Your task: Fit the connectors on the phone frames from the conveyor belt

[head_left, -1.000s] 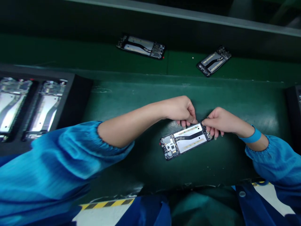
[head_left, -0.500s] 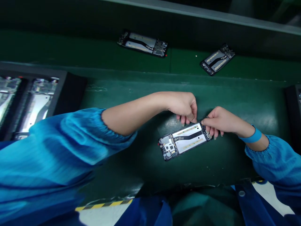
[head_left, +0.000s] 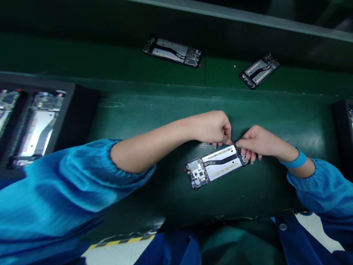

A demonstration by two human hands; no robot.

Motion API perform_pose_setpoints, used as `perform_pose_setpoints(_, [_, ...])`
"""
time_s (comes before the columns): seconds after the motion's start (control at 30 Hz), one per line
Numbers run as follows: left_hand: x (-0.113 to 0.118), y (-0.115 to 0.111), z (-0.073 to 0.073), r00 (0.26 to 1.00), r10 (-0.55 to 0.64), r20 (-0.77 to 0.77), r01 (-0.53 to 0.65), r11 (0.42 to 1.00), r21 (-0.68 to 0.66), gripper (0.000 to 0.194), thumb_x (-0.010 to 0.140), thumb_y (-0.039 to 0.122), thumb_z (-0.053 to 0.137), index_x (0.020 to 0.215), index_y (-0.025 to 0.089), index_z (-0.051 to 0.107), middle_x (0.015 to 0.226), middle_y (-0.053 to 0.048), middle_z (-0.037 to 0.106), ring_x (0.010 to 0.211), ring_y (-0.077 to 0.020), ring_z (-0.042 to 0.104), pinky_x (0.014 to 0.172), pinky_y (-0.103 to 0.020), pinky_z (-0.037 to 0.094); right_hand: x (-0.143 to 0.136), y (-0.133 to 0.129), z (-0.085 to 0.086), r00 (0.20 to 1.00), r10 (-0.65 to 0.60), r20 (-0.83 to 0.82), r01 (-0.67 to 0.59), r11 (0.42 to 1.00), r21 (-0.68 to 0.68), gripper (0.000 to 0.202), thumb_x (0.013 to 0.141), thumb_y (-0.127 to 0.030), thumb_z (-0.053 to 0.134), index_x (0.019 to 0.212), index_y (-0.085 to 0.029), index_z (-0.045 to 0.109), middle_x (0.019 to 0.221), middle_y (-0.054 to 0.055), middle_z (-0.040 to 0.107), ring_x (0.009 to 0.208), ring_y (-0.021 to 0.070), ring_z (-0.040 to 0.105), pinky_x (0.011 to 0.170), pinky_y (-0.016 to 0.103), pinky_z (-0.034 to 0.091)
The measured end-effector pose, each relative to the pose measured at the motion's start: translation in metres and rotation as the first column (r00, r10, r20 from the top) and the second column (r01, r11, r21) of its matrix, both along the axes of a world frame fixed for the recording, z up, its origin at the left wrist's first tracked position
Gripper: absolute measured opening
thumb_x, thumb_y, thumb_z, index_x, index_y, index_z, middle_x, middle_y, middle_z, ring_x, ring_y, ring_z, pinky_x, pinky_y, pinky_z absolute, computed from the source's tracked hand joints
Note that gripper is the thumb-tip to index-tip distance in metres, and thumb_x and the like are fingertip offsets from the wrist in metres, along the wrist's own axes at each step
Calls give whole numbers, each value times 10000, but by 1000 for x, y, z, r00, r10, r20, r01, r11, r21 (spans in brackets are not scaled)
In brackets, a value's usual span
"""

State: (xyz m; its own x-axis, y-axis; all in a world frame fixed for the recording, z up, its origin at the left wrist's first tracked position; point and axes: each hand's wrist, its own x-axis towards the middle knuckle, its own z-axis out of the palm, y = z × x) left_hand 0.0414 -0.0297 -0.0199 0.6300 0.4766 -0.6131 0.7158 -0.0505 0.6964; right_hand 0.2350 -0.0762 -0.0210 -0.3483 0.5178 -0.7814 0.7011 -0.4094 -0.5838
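Left tray [head_left: 82, 114]: black-walled, cut off by the view's edge; at least 2 phone units [head_left: 40, 125] lie in it, well apart from both hands.
Rear-left phone [head_left: 173, 52]: lies on the rear ledge [head_left: 116, 70], slightly slanted, touched by neither hand.
Opened phone [head_left: 217, 166]: on or just over the green bench [head_left: 171, 198], in front of the person, inner side up; cannot tell whether it rests flat.
Long axis: lower left to upper right, gently sloped; the circuit board [head_left: 199, 173] marks the left end, and both hands meet near the right end.
Left hand [head_left: 213, 127]: at the far long edge, close to the right-hand corner; thumb and forefinger tips together, though whether something thin sits between them cannot be told.
Right hand [head_left: 255, 142]: thumb and forefinger pinched together at the far right corner, other fingers curled by the short end; cannot tell whether a small part is held.
Nearer hand: the right for that short end; the 2 pinches sit just beside each other.
Direction from the right pinch: the phone's body runs left and towards the person.
Rear-right phone [head_left: 259, 71]: on the ledge, tilted more steeply, apart from both hands.
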Motion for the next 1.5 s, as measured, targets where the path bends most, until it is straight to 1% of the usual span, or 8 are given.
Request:
perform_pose_setpoints(0.17, [-17, -48, -6, 989, 145, 42, -149, 890, 431, 159, 893, 310, 669, 992, 232, 766, 869, -5, 757, 746, -166, 655, 618, -268, 395, -1, -2, 1, 1000, -25, 12, 25, 1000, 12, 295, 861, -208, 603, 582, -147, 678, 551, 46, 700, 442, 109, 651, 353, 142, 430])
perform_pose_setpoints(0.3, [-33, -96, -25, 990, 63, 130, -140, 630, 763, 313, 1023, 349, 518, 1202, 197, 726, 1080, -80, 729, 932, -230, 634, 744, -344, 410, 0, 1, 2, 1000, 10, -2, -10, 1000, -14, 297, 862, -209, 595, 582, -147, 673, 556, 40, 700, 412, 100, 627, 347, 145, 430])
perform_pose_setpoints(0.4, [-38, -115, -38, 993, -7, 118, -101, 473, 875, 326, 1052, 305, 475, 1254, 193, 704, 1035, -86, 714, 903, -231, 586, 741, -358, 386, -2, 6, 4, 999, 38, 3, -38, 998, -55, 306, 862, -199, 579, 573, -150, 667, 550, 36, 695, 391, 94, 608, 345, 148, 428])
perform_pose_setpoints(0.57, [-37, -118, -41, 997, -18, 80, -68, 374, 925, 307, 1029, 243, 520, 1278, 217, 697, 964, -63, 695, 859, -225, 539, 715, -358, 348, -8, 9, 7, 999, 40, -3, -40, 997, -68, 303, 863, -229, 589, 591, -149, 698, 529, 48, 687, 378, 103, 594, 342, 162, 419])
perform_pose_setpoints(0.73, [-37, -117, -37, 999, -41, 31, -17, 319, 947, 321, 1017, 212, 507, 1269, 231, 704, 939, -66, 672, 835, -235, 512, 703, -366, 326, -12, 12, 10, 999, 44, 23, -42, 996, -84, 324, 850, -238, 561, 576, -143, 708, 518, 49, 685, 355, 87, 559, 334, 160, 398])
perform_pose_setpoints(1.0, [-37, -119, -38, 998, -37, 54, -40, 322, 946, 312, 1021, 208, 514, 1263, 250, 706, 932, -65, 653, 841, -234, 507, 694, -354, 318, -12, 17, 10, 998, 53, 37, -49, 992, -117, 273, 800, -231, 575, 575, -148, 706, 539, 52, 700, 346, 83, 531, 322, 167, 359])
perform_pose_setpoints(1.3, [-36, -119, -37, 998, -50, 33, -14, 340, 940, 349, 1013, 211, 512, 1322, 227, 673, 989, -81, 659, 857, -253, 509, 715, -375, 343, -1, -1, 7, 998, 59, 5, -59, 990, 130, 292, 877, -247, 587, 619, -160, 693, 514, -4, 662, 340, 70, 529, 365, 168, 409])
perform_pose_setpoints(1.5, [-36, -119, -37, 998, -64, 4, 18, 337, 941, 368, 1009, 208, 508, 1343, 219, 662, 997, -88, 658, 855, -252, 513, 706, -369, 331, 3, 0, 3, 997, 46, -65, -40, 995, 90, 299, 898, -266, 597, 642, -155, 705, 544, 10, 686, 329, 68, 507, 346, 179, 373])
